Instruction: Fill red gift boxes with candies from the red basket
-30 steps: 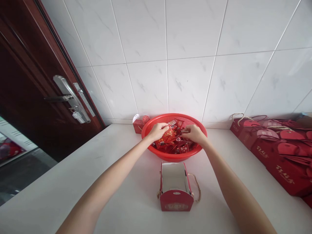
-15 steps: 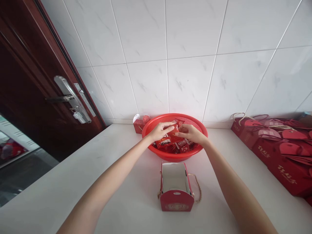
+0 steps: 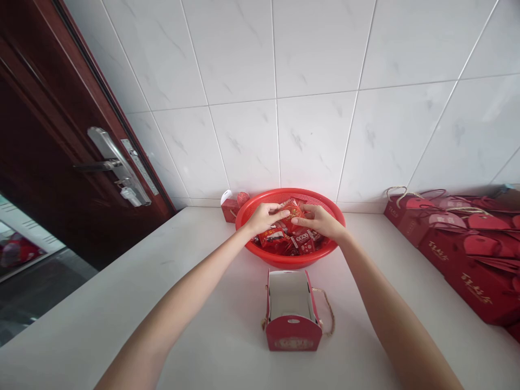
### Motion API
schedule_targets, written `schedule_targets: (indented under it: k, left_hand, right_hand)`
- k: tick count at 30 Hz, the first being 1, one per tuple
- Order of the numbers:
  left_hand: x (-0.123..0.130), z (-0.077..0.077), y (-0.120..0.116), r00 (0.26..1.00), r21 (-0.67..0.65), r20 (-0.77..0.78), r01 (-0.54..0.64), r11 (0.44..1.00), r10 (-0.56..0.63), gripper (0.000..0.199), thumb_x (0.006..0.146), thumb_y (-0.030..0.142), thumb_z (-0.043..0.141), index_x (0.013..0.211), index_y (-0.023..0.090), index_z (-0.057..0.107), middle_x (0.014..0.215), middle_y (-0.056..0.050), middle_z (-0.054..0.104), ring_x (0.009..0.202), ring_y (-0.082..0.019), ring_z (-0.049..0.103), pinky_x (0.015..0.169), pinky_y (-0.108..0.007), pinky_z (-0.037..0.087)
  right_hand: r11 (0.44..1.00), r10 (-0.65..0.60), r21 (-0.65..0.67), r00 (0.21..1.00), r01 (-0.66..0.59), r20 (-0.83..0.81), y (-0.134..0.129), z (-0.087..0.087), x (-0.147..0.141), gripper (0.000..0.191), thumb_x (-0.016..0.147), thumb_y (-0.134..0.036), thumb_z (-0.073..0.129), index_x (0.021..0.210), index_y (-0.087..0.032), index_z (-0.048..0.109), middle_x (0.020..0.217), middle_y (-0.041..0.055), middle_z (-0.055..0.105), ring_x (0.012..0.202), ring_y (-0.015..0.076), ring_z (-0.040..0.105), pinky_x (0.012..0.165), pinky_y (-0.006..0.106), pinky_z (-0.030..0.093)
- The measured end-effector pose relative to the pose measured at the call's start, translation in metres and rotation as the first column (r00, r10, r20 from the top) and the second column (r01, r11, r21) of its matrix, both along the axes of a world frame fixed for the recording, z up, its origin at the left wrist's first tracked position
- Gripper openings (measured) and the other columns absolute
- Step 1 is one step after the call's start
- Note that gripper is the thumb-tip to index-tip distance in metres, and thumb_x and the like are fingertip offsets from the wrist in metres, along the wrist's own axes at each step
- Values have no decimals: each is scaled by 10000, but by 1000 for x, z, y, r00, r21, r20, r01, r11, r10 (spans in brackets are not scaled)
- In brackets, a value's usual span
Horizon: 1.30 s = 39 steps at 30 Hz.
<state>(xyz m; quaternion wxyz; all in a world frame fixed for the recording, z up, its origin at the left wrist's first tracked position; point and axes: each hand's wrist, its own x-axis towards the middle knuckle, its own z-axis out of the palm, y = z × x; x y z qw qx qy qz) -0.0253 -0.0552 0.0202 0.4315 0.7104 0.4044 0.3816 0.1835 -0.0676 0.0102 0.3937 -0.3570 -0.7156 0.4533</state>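
Observation:
Both hands are over the red plastic basket [image 3: 294, 263], which is full of red wrapped packets [image 3: 304, 242]. My left hand [image 3: 264, 218] grips the left side of a red packet with gold print [image 3: 291, 214], thumb on its face. From the other side my right hand [image 3: 320, 220] pinches the same packet, thumb in front and fingers bent behind. Closer to me, an open red gift box [image 3: 294, 335] stands with its pale inside showing and a rope handle [image 3: 330, 309] hanging at its right.
Rows of red gift boxes [image 3: 455, 260] with rope handles fill the right side of the white table [image 3: 195, 336]. A small red box [image 3: 229, 210] stands behind the basket at the left. A tiled wall [image 3: 244, 146] rises behind; a dark red door [image 3: 49, 130] is at left.
The packet between my hands has turned so that its gold-printed face shows more. My hands stay in nearly the same place over the basket; the view has shifted slightly.

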Motion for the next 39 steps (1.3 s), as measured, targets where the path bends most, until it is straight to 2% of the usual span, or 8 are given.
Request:
schedule_targets:
  k: [5,11,16,22,26,29,34,39]
  left_hand:
    - [0,1,1,999,-41,36,35,999,-33,338,740,449,797,735,147,646,600,38,597,608,-131,622,526,-220,461]
    - [-3,0,2,982,-114,136,151,982,-135,360,694,458,822,815,147,687,733,1,694,697,-164,673,633,-270,524]
    - [-5,1,2,983,-107,141,131,986,-115,386,669,474,833,864,158,727,792,-5,725,738,-168,688,656,-260,528]
    - [-4,0,1,992,-110,83,104,988,-95,496,672,512,826,1004,154,734,864,-26,719,756,-163,664,608,-234,500]
    - [-4,0,3,997,-29,-4,82,996,-82,482,746,568,747,982,148,738,897,-43,719,732,-150,637,580,-226,467]
    - [-5,-1,5,994,56,-29,109,993,-107,489,758,581,734,943,128,748,919,-63,734,796,-174,650,660,-254,496]
    - [-6,-3,6,989,1,40,144,990,-144,467,773,572,736,940,137,747,935,-70,739,883,-207,677,761,-302,542]
    - [-6,-3,6,986,-17,32,162,987,-161,450,764,583,735,841,140,716,803,-23,686,753,-166,639,677,-272,517]
  right_hand:
    - [997,74,-7,997,-74,-30,4,-3,2,451,697,-398,828,1066,-176,694,880,41,736,830,238,696,767,391,577]
    - [990,142,6,989,-141,-44,1,0,3,426,708,-403,825,1046,-178,692,906,48,737,883,248,699,774,376,580]
    - [989,144,-12,989,-145,-36,-5,5,1,390,770,-472,776,998,-175,666,886,44,713,840,213,677,740,333,550]
    - [996,63,63,998,-65,26,-5,6,1,463,805,-626,681,700,-186,578,602,-37,494,556,105,442,515,254,359]
    - [994,7,105,999,-10,33,-5,7,0,535,742,-614,743,573,-217,428,542,-71,303,511,85,271,487,261,259]
    - [994,-2,106,999,-2,34,-6,7,-1,568,711,-633,755,558,-225,391,549,-71,269,518,86,238,483,265,234]
    - [997,-12,75,1000,11,3,-7,9,-1,563,710,-625,761,560,-223,397,542,-66,309,513,84,264,460,253,225]
    - [995,94,-16,995,-94,-30,-11,13,-1,423,749,-515,773,598,-202,531,556,-52,459,533,95,413,524,256,367]
